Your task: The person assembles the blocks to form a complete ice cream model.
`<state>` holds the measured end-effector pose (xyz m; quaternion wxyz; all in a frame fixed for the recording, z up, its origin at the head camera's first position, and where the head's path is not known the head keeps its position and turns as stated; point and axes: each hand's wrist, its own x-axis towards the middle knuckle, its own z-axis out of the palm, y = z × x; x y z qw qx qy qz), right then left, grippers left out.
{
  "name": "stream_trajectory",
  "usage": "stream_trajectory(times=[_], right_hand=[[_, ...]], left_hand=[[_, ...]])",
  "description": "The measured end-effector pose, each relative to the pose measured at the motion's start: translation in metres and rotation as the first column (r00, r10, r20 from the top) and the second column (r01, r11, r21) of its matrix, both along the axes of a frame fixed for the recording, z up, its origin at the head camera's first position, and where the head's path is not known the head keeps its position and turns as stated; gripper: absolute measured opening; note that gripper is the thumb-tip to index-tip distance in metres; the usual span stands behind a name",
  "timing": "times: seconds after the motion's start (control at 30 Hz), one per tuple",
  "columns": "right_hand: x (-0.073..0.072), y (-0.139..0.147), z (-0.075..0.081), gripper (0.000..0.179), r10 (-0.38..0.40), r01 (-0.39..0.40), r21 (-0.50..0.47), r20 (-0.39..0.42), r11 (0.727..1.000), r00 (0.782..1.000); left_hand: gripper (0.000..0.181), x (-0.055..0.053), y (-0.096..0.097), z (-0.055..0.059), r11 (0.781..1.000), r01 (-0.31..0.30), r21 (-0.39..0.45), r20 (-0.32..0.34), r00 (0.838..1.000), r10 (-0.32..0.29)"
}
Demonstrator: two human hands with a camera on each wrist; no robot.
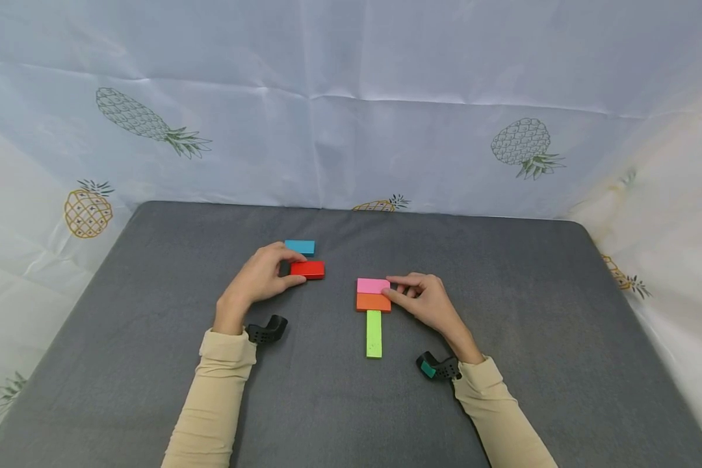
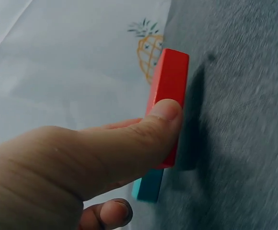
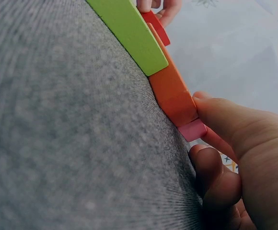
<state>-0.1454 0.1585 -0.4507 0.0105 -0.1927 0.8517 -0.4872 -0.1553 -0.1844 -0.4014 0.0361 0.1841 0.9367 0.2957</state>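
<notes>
Between thumb and fingers my left hand (image 1: 266,270) pinches a red block (image 1: 307,270) by its left end. In the left wrist view this red block (image 2: 173,76) hangs over the cloth and casts a shadow. Just behind it a blue block (image 1: 300,247) lies on the table. My right hand (image 1: 424,300) grips the right end of a pink block (image 1: 372,286), index fingertip at its far corner and thumb at its near edge. The pink block lies against an orange block (image 1: 373,302). A lime green block (image 1: 374,335) extends from the orange one's near side, pointing toward me.
Dark grey cloth covers the table (image 1: 327,403). A pale curtain (image 1: 351,149) with pineapple prints hangs behind its far edge. On each wrist sits a black mount, the left mount (image 1: 268,329) and the right mount (image 1: 439,367), close over the cloth.
</notes>
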Motion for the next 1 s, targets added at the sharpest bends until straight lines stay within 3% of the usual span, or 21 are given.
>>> stream_trajectory(times=[0.53, 0.77, 1.0], right_hand=[[-0.001, 0.002, -0.003, 0.028, 0.017, -0.017, 0.022, -0.020, 1.000, 1.000], [-0.001, 0.002, -0.001, 0.028, 0.015, -0.014, 0.027, -0.014, 1.000, 1.000], [0.000, 0.001, 0.000, 0.029, 0.018, -0.018, 0.011, -0.009, 1.000, 1.000]], left_hand=[[0.035, 0.004, 0.037, -0.004, 1.000, -0.014, 0.004, -0.037, 0.999, 0.014], [0.036, 0.005, 0.046, -0.007, 1.000, -0.019, 0.010, -0.077, 0.997, 0.020], [0.035, 0.004, 0.053, -0.007, 1.000, -0.010, 0.004, -0.073, 0.997, 0.011]])
